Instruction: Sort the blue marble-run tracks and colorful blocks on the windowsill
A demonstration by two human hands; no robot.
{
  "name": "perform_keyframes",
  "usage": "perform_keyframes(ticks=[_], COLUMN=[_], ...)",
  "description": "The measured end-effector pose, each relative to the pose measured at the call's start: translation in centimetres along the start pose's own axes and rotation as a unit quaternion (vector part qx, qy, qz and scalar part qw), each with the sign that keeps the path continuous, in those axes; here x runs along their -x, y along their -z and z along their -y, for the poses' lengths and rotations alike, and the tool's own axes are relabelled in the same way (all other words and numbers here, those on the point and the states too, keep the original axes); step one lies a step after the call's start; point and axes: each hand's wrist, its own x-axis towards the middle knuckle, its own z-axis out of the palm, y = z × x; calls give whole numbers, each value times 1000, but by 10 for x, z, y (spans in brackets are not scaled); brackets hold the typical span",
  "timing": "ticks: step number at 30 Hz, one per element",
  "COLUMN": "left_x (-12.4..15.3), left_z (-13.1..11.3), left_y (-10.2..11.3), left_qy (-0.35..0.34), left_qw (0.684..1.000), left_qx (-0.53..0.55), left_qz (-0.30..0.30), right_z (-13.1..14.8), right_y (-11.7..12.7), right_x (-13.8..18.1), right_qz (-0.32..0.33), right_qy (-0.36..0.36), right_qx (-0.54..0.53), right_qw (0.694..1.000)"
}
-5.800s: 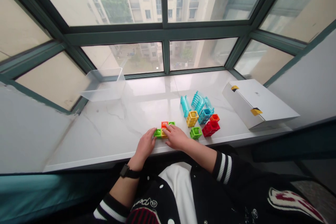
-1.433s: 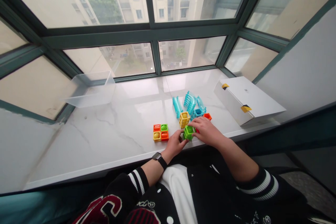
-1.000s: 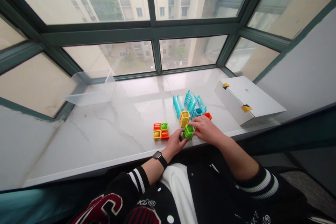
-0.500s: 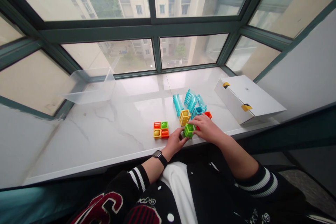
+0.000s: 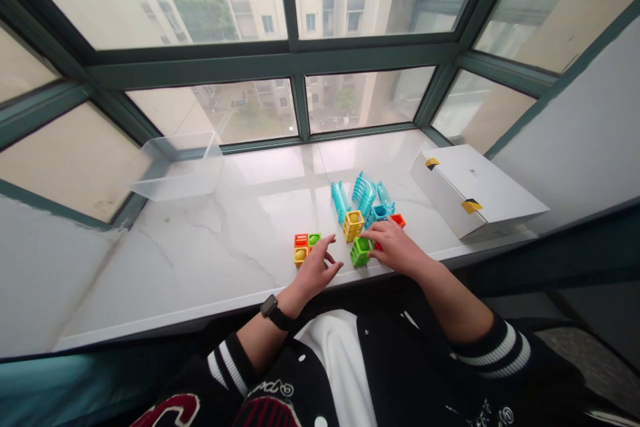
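Green cube (image 5: pixel 359 252): stands on the marble windowsill (image 5: pixel 225 240) near its front edge, between the two hands and just in front of the yellow cube (image 5: pixel 353 225).
Right hand (image 5: pixel 397 250): lies on the sill with its fingers curled, the fingertips against the green cube's right side. I cannot tell whether the grip is closed on the cube or only touching it.
Red piece (image 5: pixel 379 246): mostly hidden under the right hand's fingers, just right of the green cube.
Left hand (image 5: pixel 313 271): grip open, fingers spread, holding nothing. The fingertips reach over the near right corner of the tile square (image 5: pixel 301 247).
Tile square: flat patch of orange, green and yellow tiles, left of the green cube and apart from it.
Watch (image 5: pixel 270 307): dark band on the left wrist.
Blue cube (image 5: pixel 377 213): behind the right hand, beside an orange tile (image 5: pixel 399 219).
Turquoise track pieces (image 5: pixel 365 188): ribbed, clustered just behind the yellow and blue cubes.
White box (image 5: pixel 480 187): closed, at the sill's right end, well apart from the blocks.
Clear bin (image 5: pixel 175 170): at the far left, next to the window frame.
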Motion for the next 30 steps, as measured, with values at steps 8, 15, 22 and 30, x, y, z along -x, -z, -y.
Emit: perform_keyframes(ticks=[8,15,22,30], left_x=[17,28,23,12], left_z=[22,44,60,67], left_y=[66,63,63,80], left_qy=[9,-14,19,9], left_qw=[986,967,971,965], left_qx=[-118,-210,-230,-263], left_qz=[-116,-144,-60,16], right_z=[0,1,1,0], right_y=[-1,-1,-1,2], right_x=[0,0,1,3], right_qz=[-9,-3,-3,-25], right_qy=[6,3,-2,11], right_qx=[-1,0,8,1], right_qw=[1000,1000,1000,1000])
